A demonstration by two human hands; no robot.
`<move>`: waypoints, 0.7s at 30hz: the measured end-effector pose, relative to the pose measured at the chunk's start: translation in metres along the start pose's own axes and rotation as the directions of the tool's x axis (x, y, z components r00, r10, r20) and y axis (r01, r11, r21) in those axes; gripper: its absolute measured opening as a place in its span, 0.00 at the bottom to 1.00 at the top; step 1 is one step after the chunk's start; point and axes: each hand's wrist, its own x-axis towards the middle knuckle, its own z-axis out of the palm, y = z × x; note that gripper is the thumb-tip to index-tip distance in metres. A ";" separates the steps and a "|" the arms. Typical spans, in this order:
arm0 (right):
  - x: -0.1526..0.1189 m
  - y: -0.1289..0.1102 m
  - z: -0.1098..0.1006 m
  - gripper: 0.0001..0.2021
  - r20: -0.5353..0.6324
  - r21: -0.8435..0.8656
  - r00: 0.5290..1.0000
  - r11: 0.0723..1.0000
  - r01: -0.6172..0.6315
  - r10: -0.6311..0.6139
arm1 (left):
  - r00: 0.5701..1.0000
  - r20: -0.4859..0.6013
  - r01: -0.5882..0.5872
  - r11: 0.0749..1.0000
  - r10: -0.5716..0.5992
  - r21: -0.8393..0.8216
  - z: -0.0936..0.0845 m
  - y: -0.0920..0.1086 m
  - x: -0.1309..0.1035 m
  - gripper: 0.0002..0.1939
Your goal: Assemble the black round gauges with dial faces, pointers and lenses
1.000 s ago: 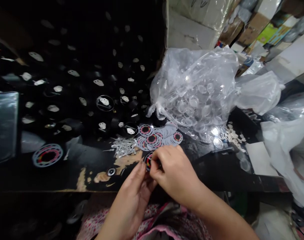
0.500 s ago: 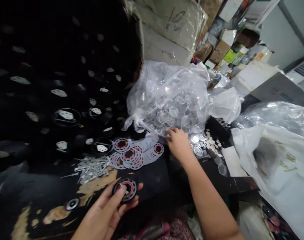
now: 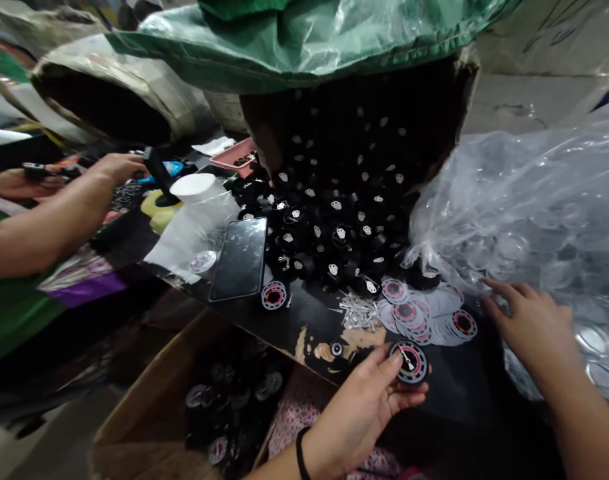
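Note:
A round black gauge (image 3: pixel 409 363) with a red-and-grey dial and a white needle is in my left hand (image 3: pixel 367 410), its face turned up and my thumb on its rim. My right hand (image 3: pixel 534 333) reaches to the edge of a clear plastic bag (image 3: pixel 514 180) full of transparent round covers. Its thumb and forefinger are apart, and I see nothing between them. Between the hands lies a fanned pile of printed dial discs (image 3: pixel 409 313). Thin white needles (image 3: pixel 359 312) are heaped left of the discs. Clear covers (image 3: pixel 595 339) lie beyond my right wrist.
Black gauge housings (image 3: pixel 334 233) spill from a dark box under a green cover (image 3: pixel 334 40). A phone (image 3: pixel 239 259) lies left of them. Below the table edge stands a carton (image 3: pixel 129 417) with finished-looking gauges. A co-worker's arm (image 3: pixel 59 213) works at far left.
The view has swung left, bringing the phone, carton and co-worker into sight. My left thumb has shifted to the gauge's rim, uncovering the needle. My right hand stays by the bag.

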 end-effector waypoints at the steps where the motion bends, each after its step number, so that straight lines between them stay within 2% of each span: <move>1: 0.002 -0.001 -0.003 0.20 0.012 0.033 1.000 0.999 -0.026 0.026 | 1.000 -0.008 -0.011 1.000 0.011 0.004 0.000 0.001 -0.001 0.18; 4: 0.007 -0.009 -0.017 0.21 0.087 0.176 0.989 0.976 -0.130 0.116 | 0.999 -0.020 -0.035 0.999 0.035 0.008 0.002 0.002 -0.004 0.16; 6: 0.008 -0.016 -0.023 0.21 0.089 0.153 0.987 0.978 -0.144 0.131 | 0.999 -0.035 -0.040 0.999 0.040 0.004 0.002 0.001 -0.003 0.15; 8: 0.010 -0.021 -0.022 0.22 0.080 0.123 0.989 0.984 -0.131 0.122 | 0.995 -0.101 -0.023 1.000 0.024 0.012 0.002 -0.001 0.000 0.15; 12: 0.012 -0.020 -0.012 0.22 0.055 0.146 0.992 0.982 -0.123 0.116 | 0.978 -0.201 0.070 0.996 -0.059 0.048 0.005 -0.004 0.008 0.23; 15: 0.014 -0.017 -0.009 0.22 0.021 0.240 0.991 0.961 -0.134 0.133 | 0.976 -0.208 0.080 0.994 -0.063 0.075 0.009 -0.004 0.007 0.25; 18: 0.013 -0.014 -0.013 0.16 -0.018 0.386 0.989 0.914 -0.126 0.144 | 0.981 -0.188 0.058 0.995 -0.042 0.081 0.010 -0.004 0.005 0.22; 21: -0.006 -0.023 -0.025 0.12 -0.030 0.545 0.992 0.834 -0.088 0.125 | 0.988 -0.146 0.045 0.998 -0.039 0.040 0.008 -0.003 0.004 0.18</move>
